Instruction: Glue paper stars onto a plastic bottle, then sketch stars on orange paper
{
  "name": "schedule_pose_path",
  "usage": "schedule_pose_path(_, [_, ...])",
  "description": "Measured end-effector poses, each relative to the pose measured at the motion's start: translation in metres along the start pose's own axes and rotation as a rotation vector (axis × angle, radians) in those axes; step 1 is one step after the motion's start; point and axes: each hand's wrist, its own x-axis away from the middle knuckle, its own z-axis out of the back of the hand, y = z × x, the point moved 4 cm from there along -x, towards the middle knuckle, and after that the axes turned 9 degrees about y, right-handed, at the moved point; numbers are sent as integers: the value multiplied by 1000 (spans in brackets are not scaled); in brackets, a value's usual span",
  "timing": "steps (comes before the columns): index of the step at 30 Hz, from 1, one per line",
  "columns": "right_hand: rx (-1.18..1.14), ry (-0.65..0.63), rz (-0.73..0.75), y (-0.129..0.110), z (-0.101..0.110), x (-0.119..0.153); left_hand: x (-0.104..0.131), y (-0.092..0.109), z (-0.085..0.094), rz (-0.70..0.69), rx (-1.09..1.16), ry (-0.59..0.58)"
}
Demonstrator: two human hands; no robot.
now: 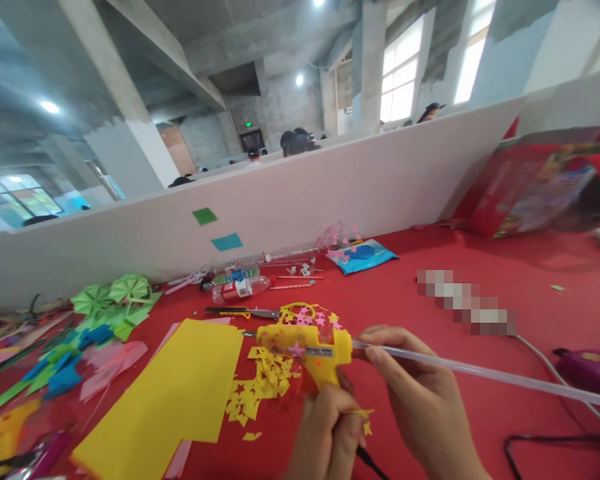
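My left hand is wrapped round the handle of a yellow hot glue gun, whose nozzle points left. A black cord runs down from below that hand. Between thumb and fingers, my right hand pinches a long translucent glue stick. The stick's left end meets the back of the gun; whether it has gone inside is hidden by my fingers. Yellow paper scraps with star-shaped holes lie beneath the gun. Left of them rest yellow paper sheets. Scissors lie just behind the gun.
A plastic bottle and a blue packet lie near the white partition. Green folded paper and paper strips are at left. A red box stands at back right, with a purple device at the right edge.
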Motion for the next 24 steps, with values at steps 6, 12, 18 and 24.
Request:
schedule_pose_path(6, [-157, 118, -176, 13, 5, -9, -4, 0, -12, 39, -180, -40])
schedule_pose_path(12, [-180, 252, -294, 15, 9, -9, -7, 4, -25, 43, -297, -93])
schedule_pose_path(18, [-187, 337, -451, 23, 11, -14, -12, 11, -38, 27, -477, -89])
schedule_pose_path(24, [-134, 306, -491, 29, 16, -16, -12, -5, -50, -38, -396, -62])
